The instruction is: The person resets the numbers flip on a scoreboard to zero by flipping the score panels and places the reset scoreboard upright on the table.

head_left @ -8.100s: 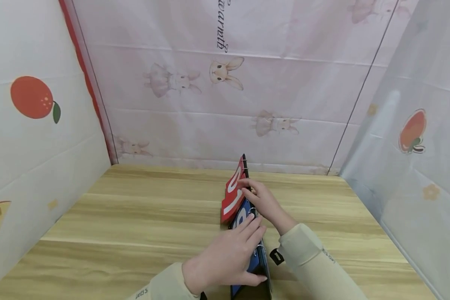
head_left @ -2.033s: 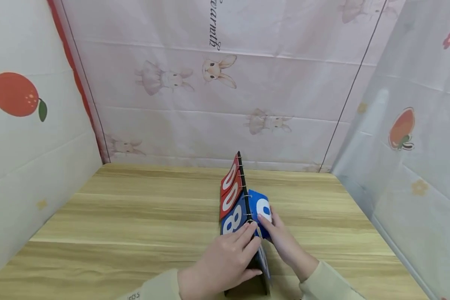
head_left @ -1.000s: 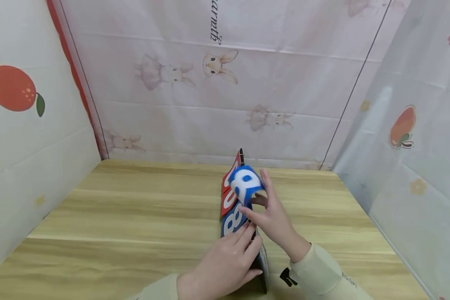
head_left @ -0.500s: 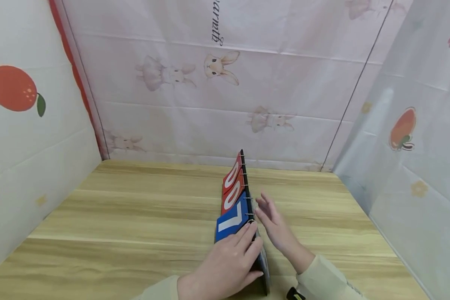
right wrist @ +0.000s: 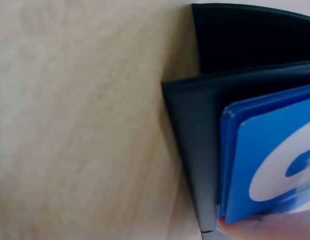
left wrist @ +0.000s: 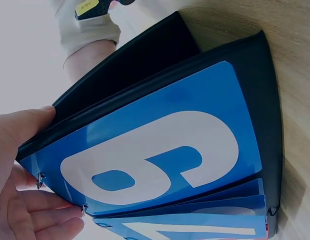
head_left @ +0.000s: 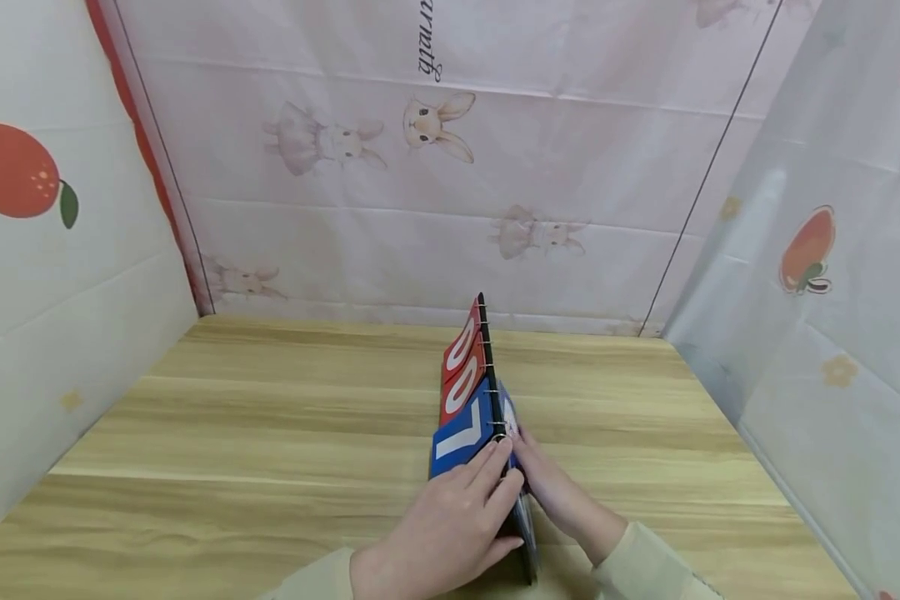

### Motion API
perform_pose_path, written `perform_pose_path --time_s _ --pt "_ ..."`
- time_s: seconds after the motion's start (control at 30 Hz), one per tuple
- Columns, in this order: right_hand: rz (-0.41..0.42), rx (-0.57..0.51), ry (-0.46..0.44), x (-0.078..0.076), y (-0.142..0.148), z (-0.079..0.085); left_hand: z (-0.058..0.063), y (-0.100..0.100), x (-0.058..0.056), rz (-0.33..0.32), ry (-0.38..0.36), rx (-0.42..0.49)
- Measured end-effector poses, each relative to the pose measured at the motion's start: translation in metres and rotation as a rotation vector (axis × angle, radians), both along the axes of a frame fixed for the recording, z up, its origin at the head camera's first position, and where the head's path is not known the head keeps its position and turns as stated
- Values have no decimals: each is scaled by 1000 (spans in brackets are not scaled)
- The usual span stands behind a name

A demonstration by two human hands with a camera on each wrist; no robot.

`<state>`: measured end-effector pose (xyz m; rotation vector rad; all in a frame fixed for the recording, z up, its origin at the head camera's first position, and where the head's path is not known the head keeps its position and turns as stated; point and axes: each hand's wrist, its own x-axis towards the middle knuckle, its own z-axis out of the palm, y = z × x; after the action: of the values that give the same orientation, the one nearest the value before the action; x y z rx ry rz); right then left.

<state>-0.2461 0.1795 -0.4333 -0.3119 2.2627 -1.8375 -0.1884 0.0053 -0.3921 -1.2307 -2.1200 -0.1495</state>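
A tabletop flip scoreboard [head_left: 486, 354] stands like a tent, its ringed ridge pointing away from me. In the head view two red cards showing 0 [head_left: 461, 383] and a blue card with a 7-like mark [head_left: 461, 437] hang on its left face. My left hand [head_left: 450, 521] grips the ridge's near end, thumb at the end edge and fingers by the rings. Before it, a blue 6-or-9 card [left wrist: 160, 145] fills the left wrist view. On the right face, my right hand [head_left: 562, 492] holds the edge of blue number cards [right wrist: 275, 160]; its fingers are partly hidden.
The scoreboard stands on a light wood-grain table [head_left: 270, 417]. Printed cloth walls enclose it: a pink rabbit backdrop [head_left: 382, 192] behind, and fruit-patterned sheets on the left [head_left: 60, 317] and right [head_left: 832, 367].
The red cards went from 2 and 1 to two 0s. A blue 8 card gave way to the 7-like one. My right hand came down onto the right-side cards; the left stayed put.
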Motion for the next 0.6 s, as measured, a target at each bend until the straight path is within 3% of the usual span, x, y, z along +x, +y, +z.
perform_pose_path --time_s 0.17,0.3,0.47,0.6 --pt "-180 -7 17 0 7 8 1 -1 -1 6 -55 -22" --pt "-297 -152 21 -1 15 20 2 -1 -1 12 -62 -26" --pt "-288 -357 67 5 19 38 2 -1 -1 21 -69 -26" --pt "-227 -412 121 7 13 51 2 -1 0 34 -82 -37"
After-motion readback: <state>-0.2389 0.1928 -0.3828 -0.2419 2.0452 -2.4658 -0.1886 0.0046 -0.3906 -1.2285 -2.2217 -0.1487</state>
